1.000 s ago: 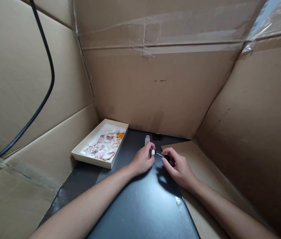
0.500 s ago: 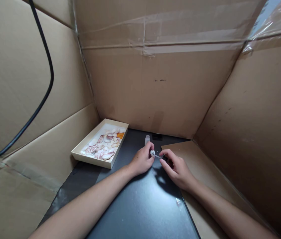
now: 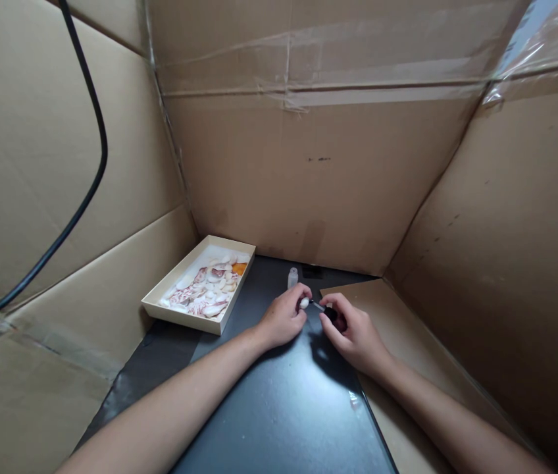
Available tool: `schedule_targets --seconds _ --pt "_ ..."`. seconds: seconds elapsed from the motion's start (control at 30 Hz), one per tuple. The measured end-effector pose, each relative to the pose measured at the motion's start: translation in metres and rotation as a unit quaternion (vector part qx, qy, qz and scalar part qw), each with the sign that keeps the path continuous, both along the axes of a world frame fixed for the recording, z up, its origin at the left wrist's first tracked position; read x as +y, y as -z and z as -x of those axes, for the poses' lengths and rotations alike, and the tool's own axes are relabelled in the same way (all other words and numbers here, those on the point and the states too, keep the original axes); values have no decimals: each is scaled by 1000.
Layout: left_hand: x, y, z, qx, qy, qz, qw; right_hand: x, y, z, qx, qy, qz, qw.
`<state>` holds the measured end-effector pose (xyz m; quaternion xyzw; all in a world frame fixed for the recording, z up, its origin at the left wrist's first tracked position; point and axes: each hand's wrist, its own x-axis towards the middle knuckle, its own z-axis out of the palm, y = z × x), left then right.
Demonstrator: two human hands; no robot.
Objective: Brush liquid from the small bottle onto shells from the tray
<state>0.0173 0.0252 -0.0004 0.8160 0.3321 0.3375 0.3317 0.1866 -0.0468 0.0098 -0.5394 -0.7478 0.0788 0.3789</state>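
Between the thumb and fingers of my left hand (image 3: 286,315) is a small white shell (image 3: 304,303). My right hand (image 3: 351,329) pinches a brush applicator (image 3: 318,306) by its black cap. The brush's thin stem points left, and its dark tip is right at the shell; whether it touches I cannot tell. Just behind my left hand stands a small translucent bottle (image 3: 293,276) with no cap on it, its lower part hidden by my fingers.
A shallow cream box (image 3: 180,319) holding several seashells (image 3: 210,286) sits at the back left of the dark table (image 3: 269,408). A cardboard sheet (image 3: 372,303) lies along the right. Cardboard walls (image 3: 283,178) surround the table, and a black cable (image 3: 101,131) hangs at the left.
The shell has turned in my left hand, and the dark hole seen on it before no longer shows. My right hand has shifted slightly right with the brush applicator.
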Motion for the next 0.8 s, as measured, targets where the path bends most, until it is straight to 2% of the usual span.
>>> schedule_targets --seconds 0.13,0.3,0.43,0.57,0.7,0.8 --pt "0 0 0 -2 -1 -8 1000 0 0 0 -4 -31 3 1000" --pt "1 0 0 4 -9 -10 1000 0 -1 0 0 12 1 1000" --pt "1 1 0 0 -6 -8 1000 0 -1 -1 -7 -14 1 1000" --pt "2 3 -1 1 -8 -8 1000 2 1 -2 -10 12 1 1000" --pt "1 3 -1 0 -4 -6 1000 2 1 -1 -9 -21 -4 1000" --pt "1 2 -1 1 0 -5 1000 2 -1 0 -21 -17 -10 1000"
